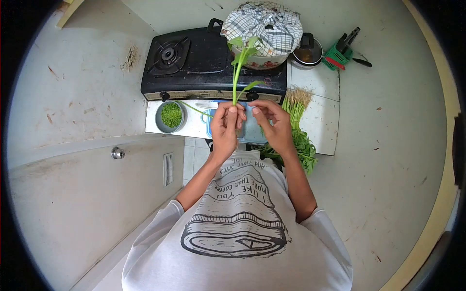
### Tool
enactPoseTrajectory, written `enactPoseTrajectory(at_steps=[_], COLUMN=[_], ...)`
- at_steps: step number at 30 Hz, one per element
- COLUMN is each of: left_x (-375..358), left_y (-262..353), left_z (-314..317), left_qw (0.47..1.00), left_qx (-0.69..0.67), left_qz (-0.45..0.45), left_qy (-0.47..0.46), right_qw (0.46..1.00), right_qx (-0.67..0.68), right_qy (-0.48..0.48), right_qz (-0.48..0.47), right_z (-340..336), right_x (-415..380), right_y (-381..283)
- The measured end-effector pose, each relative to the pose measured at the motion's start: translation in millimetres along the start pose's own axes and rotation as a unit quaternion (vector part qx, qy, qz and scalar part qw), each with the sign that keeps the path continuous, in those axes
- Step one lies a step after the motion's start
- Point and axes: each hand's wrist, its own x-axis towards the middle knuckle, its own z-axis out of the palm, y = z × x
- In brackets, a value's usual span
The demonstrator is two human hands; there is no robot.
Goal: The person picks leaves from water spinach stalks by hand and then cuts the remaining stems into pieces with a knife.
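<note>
Between the thumb and fingers of my left hand (226, 127) is a green water spinach stem (236, 80), held upright with its leaves at the top. My right hand (274, 123) is just to the right of it, fingers curled and the thumb and index tips a little apart, with nothing visible between them. Below both hands lies a blue-edged cutting board (251, 130), partly covered by them. A bunch of water spinach (303, 148) with roots attached lies beside my right forearm. Another thin green stem (195, 108) reaches toward the board from the left.
A round bowl (168, 130) of chopped greens (171, 115) stands at the left of the white counter (320, 123). Behind is a black gas stove (204, 72) bearing a cloth-wrapped pot (264, 63). Farther right are a small saucepan (307, 53) and a green basket (336, 56) with knives.
</note>
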Motion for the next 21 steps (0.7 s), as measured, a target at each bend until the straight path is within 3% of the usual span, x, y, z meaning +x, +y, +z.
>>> enactPoseTrajectory(at_steps=[6, 9, 16, 21], left_x=[-5.3, -7.4, -3.2, -7.0], left_y=[-4.8, -8.1, -0.9, 0.1], left_z=[7.9, 2.8, 9.5, 11.9], left_qw=[0.999, 0.998, 0.994, 0.994], left_qx=[0.011, -0.018, -0.094, -0.098], left_qz=[-0.021, -0.039, -0.051, -0.041], left_qy=[-0.029, -0.045, -0.025, -0.029], right_qw=[0.975, 0.985, 0.997, 0.998], right_qx=[0.219, 0.17, -0.037, 0.048], right_qy=[-0.024, 0.012, -0.019, -0.017], right_qz=[0.015, 0.012, -0.069, -0.025], right_z=[13.5, 14.0, 7.6, 18.1], right_x=[7.3, 4.4, -4.0, -20.0], right_y=[-4.8, 0.6, 2.5, 1.0])
